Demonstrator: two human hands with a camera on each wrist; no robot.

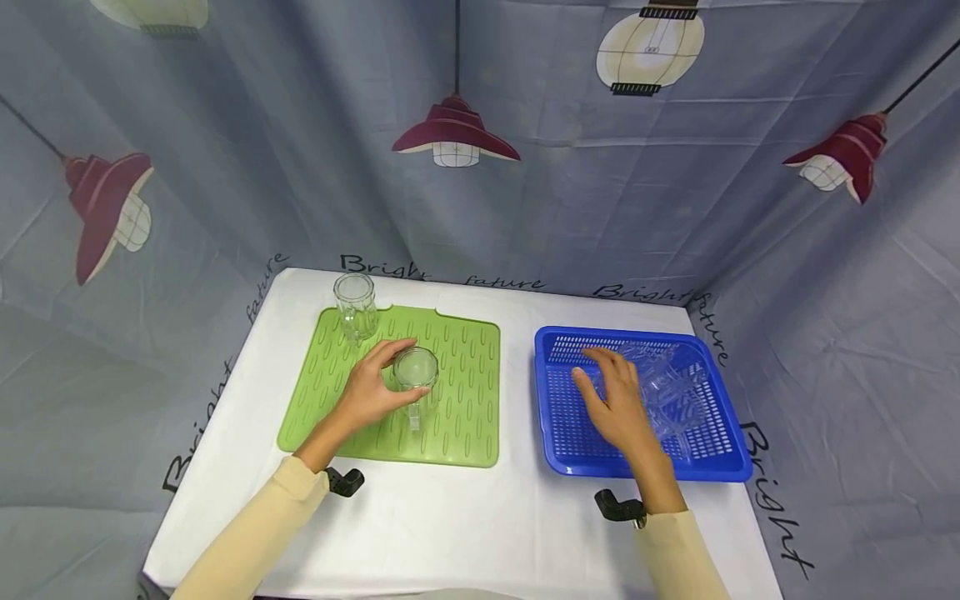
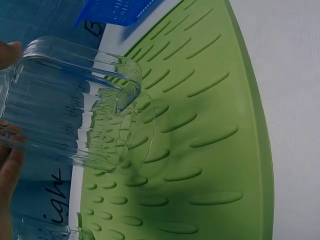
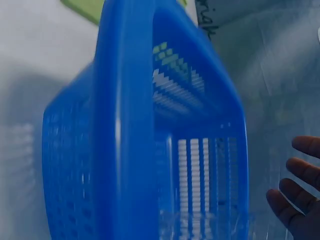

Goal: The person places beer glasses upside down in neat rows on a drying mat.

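Blue basket (image 3: pixel 120 125) contains clear glassware (image 1: pixel 670 392); left grip (image 1: pixel 372 387) holds a glass mug (image 1: pixel 416 368).

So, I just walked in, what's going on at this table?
A person's left hand grips a clear glass mug over a green textured mat; whether it touches the mat is hard to tell. A second clear glass mug is at the mat's far left corner. The right hand, holding nothing, is over a blue perforated plastic basket containing more clear glassware.

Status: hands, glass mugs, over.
Left hand grips glass mug over green mat. Right hand above blue basket, holding nothing. Another mug at mat's far left corner, nothing visibly blocking.
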